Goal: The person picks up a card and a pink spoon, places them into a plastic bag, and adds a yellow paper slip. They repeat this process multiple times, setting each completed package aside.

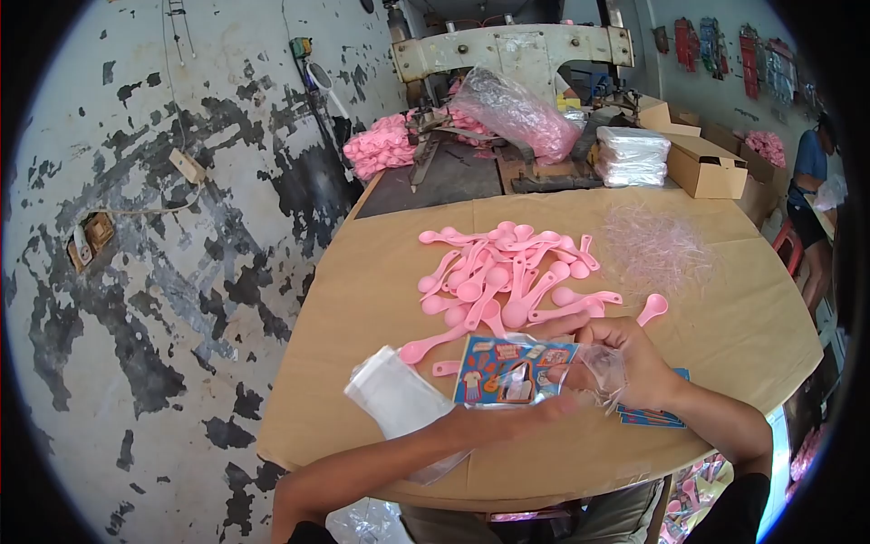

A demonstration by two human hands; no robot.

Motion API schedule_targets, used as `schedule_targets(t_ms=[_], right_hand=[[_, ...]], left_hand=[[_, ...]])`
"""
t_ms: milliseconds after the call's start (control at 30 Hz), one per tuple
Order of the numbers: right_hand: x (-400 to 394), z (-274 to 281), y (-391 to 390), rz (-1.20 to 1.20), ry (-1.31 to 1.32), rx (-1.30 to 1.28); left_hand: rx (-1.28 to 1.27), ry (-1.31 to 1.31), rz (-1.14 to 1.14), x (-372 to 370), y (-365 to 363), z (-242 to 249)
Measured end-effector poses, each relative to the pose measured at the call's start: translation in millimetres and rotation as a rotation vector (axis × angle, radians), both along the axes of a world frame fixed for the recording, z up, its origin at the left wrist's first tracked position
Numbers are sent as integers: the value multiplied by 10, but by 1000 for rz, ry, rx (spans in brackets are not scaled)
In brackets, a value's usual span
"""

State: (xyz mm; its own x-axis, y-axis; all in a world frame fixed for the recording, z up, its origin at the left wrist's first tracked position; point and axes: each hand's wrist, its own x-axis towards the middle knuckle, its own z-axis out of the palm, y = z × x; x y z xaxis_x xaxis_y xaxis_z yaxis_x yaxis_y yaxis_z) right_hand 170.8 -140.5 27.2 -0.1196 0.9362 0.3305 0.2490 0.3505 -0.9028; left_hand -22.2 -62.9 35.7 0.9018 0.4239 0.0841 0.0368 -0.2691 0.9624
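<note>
A blue printed card (517,370) with small colourful pictures is held up over the near part of the table, with a clear plastic bag (605,370) around or against its right side. My left hand (539,410) grips the card from below, its fingers partly hidden and somewhat blurred. Pinched in my right hand (634,358) is the crumpled clear bag, and the thumb lies over the card's right end. A stack of clear plastic bags (399,390) lies beside my left forearm. More blue cards (657,417) lie under my right wrist. Beyond the hands is a heap of pink measuring spoons (503,272).
Brown paper covers the table (362,299). Thin plastic scraps (657,245) lie at the right. Behind stand a press machine (507,54), wrapped packs (632,156) and a cardboard box (702,166). A person (811,181) is at the far right. A peeling wall (136,317) flanks the left.
</note>
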Motion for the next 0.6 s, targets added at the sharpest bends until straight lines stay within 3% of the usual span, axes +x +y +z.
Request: schedule_targets(t_ms=[67,200,267,333,433,600], right_hand=[[31,-25,8,88,-98,59],[-33,316,-55,113,29,-69],[-38,434,78,72,-339,32],[-98,494,207,61,-681,125],[-177,20,635,163,-977,300],[-409,-177,929,149,-1222,548]], left_hand=[[5,116,-41,-50,-68,-5],[-96,-623,229,-100,263,-261],[-140,-812,379,-153,534,-105],[-130,-840,468,-190,704,50],[-103,-782,549,-234,930,12],[-59,-657,472,-242,1041,-134]])
